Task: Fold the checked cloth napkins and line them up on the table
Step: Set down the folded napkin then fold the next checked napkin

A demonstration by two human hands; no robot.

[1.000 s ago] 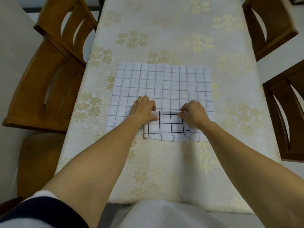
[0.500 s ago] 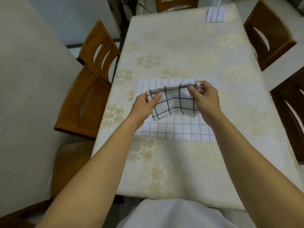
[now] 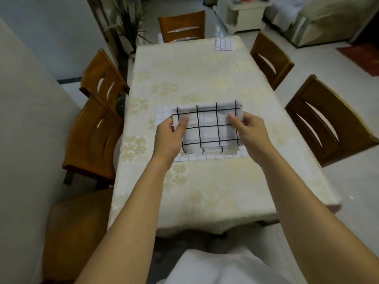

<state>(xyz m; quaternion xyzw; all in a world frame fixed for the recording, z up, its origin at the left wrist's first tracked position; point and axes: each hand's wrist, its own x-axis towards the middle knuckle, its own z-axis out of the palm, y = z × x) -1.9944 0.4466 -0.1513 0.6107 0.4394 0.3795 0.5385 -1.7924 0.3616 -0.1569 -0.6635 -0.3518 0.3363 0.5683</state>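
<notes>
Napkin (image 3: 209, 130), bold check, folded small, is being held apparently just above the surface (image 3: 194, 78), over a flat napkin (image 3: 163, 116) of finer check. Left hand (image 3: 169, 136) and right hand (image 3: 249, 128) are pinching its opposite ends, thumbs on top, likely so the layers are not slipping apart. Far napkin (image 3: 223, 44), folded, is lying at the far edge, probably where the row is starting.

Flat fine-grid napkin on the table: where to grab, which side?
Pinch the fine-grid napkin at its two near corners, coming from the person's side. It lies flat and spread, so only the hems offer a pinch, and that edge is closest.
</notes>
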